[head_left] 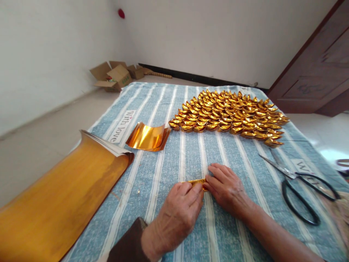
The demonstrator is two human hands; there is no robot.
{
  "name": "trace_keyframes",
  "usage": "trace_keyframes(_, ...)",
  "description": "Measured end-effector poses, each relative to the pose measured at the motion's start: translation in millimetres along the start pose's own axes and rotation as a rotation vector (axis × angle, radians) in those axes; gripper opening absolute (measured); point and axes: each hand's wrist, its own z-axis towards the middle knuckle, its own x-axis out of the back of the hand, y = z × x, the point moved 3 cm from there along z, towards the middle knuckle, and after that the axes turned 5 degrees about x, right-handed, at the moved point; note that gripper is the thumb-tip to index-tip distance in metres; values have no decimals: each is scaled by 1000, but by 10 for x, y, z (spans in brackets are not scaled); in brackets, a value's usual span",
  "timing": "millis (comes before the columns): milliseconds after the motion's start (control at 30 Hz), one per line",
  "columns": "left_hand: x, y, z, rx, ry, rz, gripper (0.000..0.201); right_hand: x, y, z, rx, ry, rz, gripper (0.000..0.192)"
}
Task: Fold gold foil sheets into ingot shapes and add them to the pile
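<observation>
Both my hands are down on the striped blue cloth (pixel 169 160), working one folded strip of gold foil paper (pixel 196 181). My left hand (pixel 178 213) is curled over the strip's near end, fingers closed down on it so most of the paper is hidden under them. My right hand (pixel 227 189) comes in from the other side, fingertips pinched onto the strip's right end, touching the left hand's fingers. Only a short gold sliver shows between them, flat on the cloth.

Room-wise: there's a good bare patch of cloth right ahead of my hands before you hit the pile of folded gold ingots (pixel 229 114), which spreads wide toward the far edge of the cloth. Off to the right, the black-handled scissors (pixel 300 182) lie shut, blades pointing toward the ingots, near my right forearm but apart from it. On the left, a curled piece of cut gold foil (pixel 148 137) sits just beside the big stack of gold foil sheets (pixel 62 196), whose curled edge hangs over the cloth's left side. Beyond that it's bare floor, with open cardboard boxes (pixel 114 76) in the far corner and a dark wooden door (pixel 319 72) at right.
</observation>
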Motion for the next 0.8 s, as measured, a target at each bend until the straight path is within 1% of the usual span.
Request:
trace_keyframes(133, 17, 22, 2, 6, 1, 16, 27, -5, -3, -1, -5, 0, 9, 26)
trace_keyframes(267, 34, 58, 10, 9, 34, 53, 27, -5, -13, 5, -6, 0, 12, 26)
trace_keyframes(467, 7, 90, 8, 2, 41, 103, 26, -25, -11, -30, -15, 1, 16, 21)
trace_keyframes(567, -4, 83, 11, 5, 61, 100, 25, 11, -6, -54, -2, 33, 28, 18)
trace_keyframes(667, -14, 72, 9, 1, 79, 88, 25, 95, -18, -60, 39, 62, 60, 17)
trace_keyframes(733, -26, 66, -2, 1, 79, 82, 25, 143, -37, -59, 60, 39, 79, 16)
trace_keyframes(800, -40, 63, -18, 1, 78, 79, 25, 161, -65, -67, 66, -33, 78, 17)
